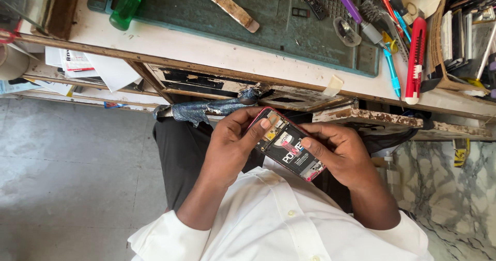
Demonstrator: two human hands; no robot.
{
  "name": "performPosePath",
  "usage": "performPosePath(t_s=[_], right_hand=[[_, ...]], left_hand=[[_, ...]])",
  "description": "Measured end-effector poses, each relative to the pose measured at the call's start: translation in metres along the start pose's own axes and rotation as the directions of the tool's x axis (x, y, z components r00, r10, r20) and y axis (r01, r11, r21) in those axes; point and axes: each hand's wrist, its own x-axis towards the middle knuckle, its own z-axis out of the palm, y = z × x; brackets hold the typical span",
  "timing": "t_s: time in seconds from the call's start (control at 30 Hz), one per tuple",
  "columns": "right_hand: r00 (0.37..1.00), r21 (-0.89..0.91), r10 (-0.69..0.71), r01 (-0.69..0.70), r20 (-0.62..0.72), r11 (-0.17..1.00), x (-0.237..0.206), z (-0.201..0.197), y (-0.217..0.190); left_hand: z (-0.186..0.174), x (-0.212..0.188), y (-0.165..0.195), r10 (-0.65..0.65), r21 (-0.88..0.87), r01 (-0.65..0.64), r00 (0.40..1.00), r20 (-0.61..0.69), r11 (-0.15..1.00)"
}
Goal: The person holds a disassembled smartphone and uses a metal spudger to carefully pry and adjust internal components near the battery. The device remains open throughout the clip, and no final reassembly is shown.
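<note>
Head view, from the left: a grey tiled floor (67,178) lies under the bench edge, and loose papers (88,64) sit on a shelf just beneath the white worktable (206,49). On the table's dark green mat (217,13) a green translucent bottle (129,3) lies at the far left, and a flat, worn metal blade (227,5) rests near the middle. Below the table's chipped front edge, over the lap in dark trousers, the left hand (230,144) wraps its fingers around the upper end of an opened smartphone (287,144), thumb pressed on the exposed inside near the top. The phone has a red frame, its back cover is off and the battery shows; it is tilted, running from upper left to lower right, held between both hands above a white shirt (279,219). The right hand (338,152) closes on the phone's lower right edge, thumb laid on the battery. Farther right on the table lie a purple-handled tool (343,1), a blue pen (391,72) and a red-and-white utility knife (416,59), close together, beside a cardboard box (439,39) of flat parts.
</note>
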Motion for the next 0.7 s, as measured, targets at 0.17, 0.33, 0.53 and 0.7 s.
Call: performPosePath(t_s=[0.17,0.33,0.53,0.7], right_hand=[[1.000,0.048,0.001,0.000,-0.030,0.999,-0.001,0.001,0.007],[0.997,0.142,0.007,0.003,-0.074,0.990,0.000,0.002,0.014],[0.994,0.221,-0.015,0.038,-0.107,0.975,0.002,0.001,0.019],[0.996,0.232,-0.001,0.022,-0.091,0.972,0.002,0.002,0.022]], left_hand=[[-0.001,-0.002,0.002,-0.006,0.026,0.006,1.000,-0.004,1.000],[-0.005,-0.003,0.003,-0.018,-0.060,0.017,1.000,-0.016,0.998],[-0.007,-0.004,-0.002,-0.003,-0.096,0.002,1.000,-0.008,0.995],[-0.008,-0.003,-0.002,-0.008,-0.046,0.007,0.999,-0.035,0.999]])
